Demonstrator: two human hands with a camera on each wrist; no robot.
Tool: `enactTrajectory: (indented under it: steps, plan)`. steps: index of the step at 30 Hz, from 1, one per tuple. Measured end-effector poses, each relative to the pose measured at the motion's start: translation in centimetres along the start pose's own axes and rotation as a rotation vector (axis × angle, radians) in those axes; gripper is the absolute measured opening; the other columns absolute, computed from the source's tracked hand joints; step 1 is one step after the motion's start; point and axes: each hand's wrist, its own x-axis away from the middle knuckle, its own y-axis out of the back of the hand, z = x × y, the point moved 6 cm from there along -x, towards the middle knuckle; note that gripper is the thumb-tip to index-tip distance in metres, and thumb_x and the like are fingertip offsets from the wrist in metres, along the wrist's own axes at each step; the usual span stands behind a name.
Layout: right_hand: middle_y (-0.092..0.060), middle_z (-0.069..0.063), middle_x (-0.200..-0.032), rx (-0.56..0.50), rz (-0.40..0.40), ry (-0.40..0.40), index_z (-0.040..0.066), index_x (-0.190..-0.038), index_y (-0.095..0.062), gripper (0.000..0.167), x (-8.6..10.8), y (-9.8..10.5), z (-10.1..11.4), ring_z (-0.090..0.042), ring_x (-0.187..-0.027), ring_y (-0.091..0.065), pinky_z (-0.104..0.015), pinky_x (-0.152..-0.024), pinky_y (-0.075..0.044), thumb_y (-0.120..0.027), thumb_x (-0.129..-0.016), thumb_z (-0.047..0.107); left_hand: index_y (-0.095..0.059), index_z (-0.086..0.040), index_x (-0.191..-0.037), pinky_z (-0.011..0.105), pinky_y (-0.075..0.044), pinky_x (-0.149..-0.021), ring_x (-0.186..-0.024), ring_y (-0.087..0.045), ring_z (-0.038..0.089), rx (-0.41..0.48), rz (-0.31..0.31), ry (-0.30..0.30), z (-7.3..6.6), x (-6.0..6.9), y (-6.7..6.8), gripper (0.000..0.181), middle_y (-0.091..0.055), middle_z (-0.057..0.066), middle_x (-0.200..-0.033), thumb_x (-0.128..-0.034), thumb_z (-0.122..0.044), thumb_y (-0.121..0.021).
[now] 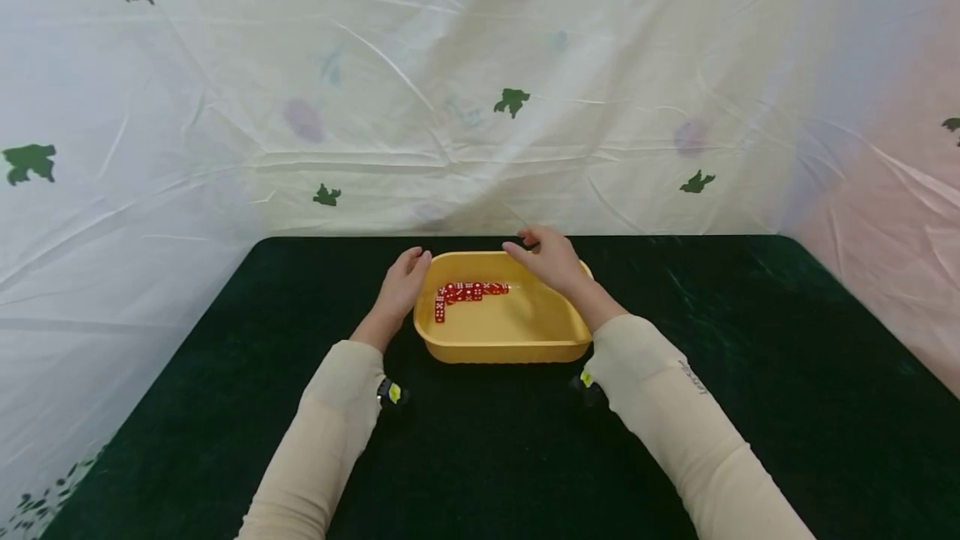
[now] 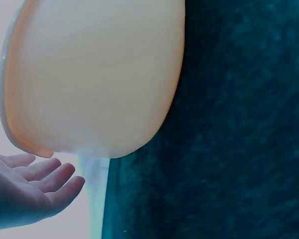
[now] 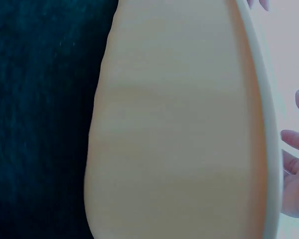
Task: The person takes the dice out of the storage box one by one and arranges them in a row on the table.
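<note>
One yellow tub [image 1: 510, 353] sits near the far edge of the dark green tabletop [image 1: 750, 340], its long side parallel to that edge, with only a narrow strip of cloth behind it. Wide stretches of cloth run out to the left and right, and more lies in front. Inside, red dice [image 1: 468, 293] bunch along the far left, one end of the line bending towards the near side; the tub's yellow floor shows to their right and in front.

At the tub's left end is the left hand [image 1: 397, 286], its fingers loosely spread, slightly bent and holding nothing; I can't tell whether they touch the rim. The right hand [image 1: 557, 261] hangs over the far right rim, thumb and fingers apart with nothing between them, blocking part of that corner from above.

Cream sleeves [image 1: 326, 432] come in from both near sides, a small dark device [image 1: 392, 394] by each wrist. Close behind the tabletop, a pale curtain [image 1: 420, 48] with green patches closes off the back.
</note>
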Motion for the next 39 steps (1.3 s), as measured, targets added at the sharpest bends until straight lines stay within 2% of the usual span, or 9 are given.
enactTrajectory:
  steps: [7, 9, 12, 16, 24, 30, 35, 39]
  plan:
    - [-0.053, -0.012, -0.104, -0.164, 0.045, -0.034, 0.002, -0.111, -0.052, 0.044, -0.1, -1.2, -0.3, -0.024, -0.093, -0.048, -0.035, -0.079, -0.041, -0.056, -0.083, 0.035, -0.027, -0.013, -0.134, 0.04, -0.023, -0.097, -0.121, -0.026, 0.023, 0.155, 0.0, 0.138, 1.4, 0.3, -0.1, 0.053, -0.026, 0.007, -0.137, -0.0908, -0.043, -0.033]
    - [-0.052, -0.012, -0.106, -0.196, 0.061, -0.042, 0.0, -0.112, -0.052, 0.045, -0.1, -1.6, -0.5, -0.024, -0.094, -0.047, -0.035, -0.081, -0.041, -0.056, -0.082, 0.034, -0.029, -0.014, -0.134, 0.04, -0.025, -0.096, -0.12, -0.029, 0.022, 0.222, 0.005, 0.175, 1.9, 0.3, -0.1, 0.05, -0.027, 0.006, -0.136, -0.0913, -0.04, -0.035]
    - [-0.052, -0.013, -0.107, -0.242, 0.081, -0.07, 0.001, -0.111, -0.053, 0.043, -0.1, -2.0, -0.7, -0.024, -0.095, -0.047, -0.035, -0.084, -0.039, -0.057, -0.082, 0.032, -0.032, -0.014, -0.132, 0.038, -0.03, -0.093, -0.116, -0.034, 0.021, 0.311, 0.024, 0.199, 2.5, 0.4, -0.3, 0.046, -0.03, 0.006, -0.133, -0.0914, -0.035, -0.038]
    - [-0.053, -0.012, -0.107, -0.281, 0.104, -0.106, 0.002, -0.109, -0.054, 0.04, -0.2, -2.5, -1.2, -0.023, -0.096, -0.048, -0.035, -0.084, -0.039, -0.057, -0.082, 0.031, -0.035, -0.013, -0.129, 0.036, -0.035, -0.089, -0.11, -0.039, 0.021, 0.355, 0.034, 0.201, 3.1, 0.5, -0.5, 0.042, -0.036, 0.007, -0.128, -0.0911, -0.029, -0.042]
    - [-0.052, -0.013, -0.11, -0.318, 0.114, -0.159, 0.001, -0.108, -0.054, 0.036, -0.3, -3.2, -1.8, -0.024, -0.097, -0.046, -0.035, -0.086, -0.037, -0.059, -0.082, 0.026, -0.038, -0.012, -0.128, 0.034, -0.037, -0.086, -0.106, -0.042, 0.021, 0.374, 0.035, 0.174, 3.4, 0.5, -0.4, 0.039, -0.041, 0.008, -0.122, -0.091, -0.023, -0.044]
    - [-0.052, -0.016, -0.108, -0.32, 0.134, -0.185, -0.003, -0.11, -0.053, 0.036, -0.1, -3.6, -2.3, -0.025, -0.093, -0.047, -0.034, -0.083, -0.038, -0.057, -0.084, 0.021, -0.04, -0.015, -0.127, 0.035, -0.037, -0.083, -0.105, -0.041, 0.021, 0.408, 0.04, 0.208, 3.9, 0.4, -0.6, 0.038, -0.043, 0.005, -0.121, -0.0902, -0.025, -0.045]
    - [-0.056, -0.015, -0.098, -0.306, 0.154, -0.189, -0.003, -0.107, -0.055, 0.032, -0.1, -4.1, -2.7, -0.024, -0.085, -0.051, -0.031, -0.074, -0.042, -0.058, -0.083, 0.018, -0.042, -0.015, -0.125, 0.037, -0.035, -0.084, -0.106, -0.04, 0.021, 0.447, 0.041, 0.221, 4.1, 0.4, -0.7, 0.037, -0.044, 0.004, -0.12, -0.0896, -0.025, -0.046]
    - [-0.056, -0.015, -0.099, -0.232, 0.186, -0.176, -0.003, -0.108, -0.056, 0.032, -0.3, -4.6, -2.9, -0.023, -0.084, -0.051, -0.03, -0.072, -0.043, -0.058, -0.083, 0.017, -0.042, -0.015, -0.125, 0.039, -0.034, -0.086, -0.107, -0.039, 0.021, 0.472, 0.042, 0.228, 4.3, 0.5, -0.8, 0.038, -0.043, 0.004, -0.121, -0.0894, -0.026, -0.047]
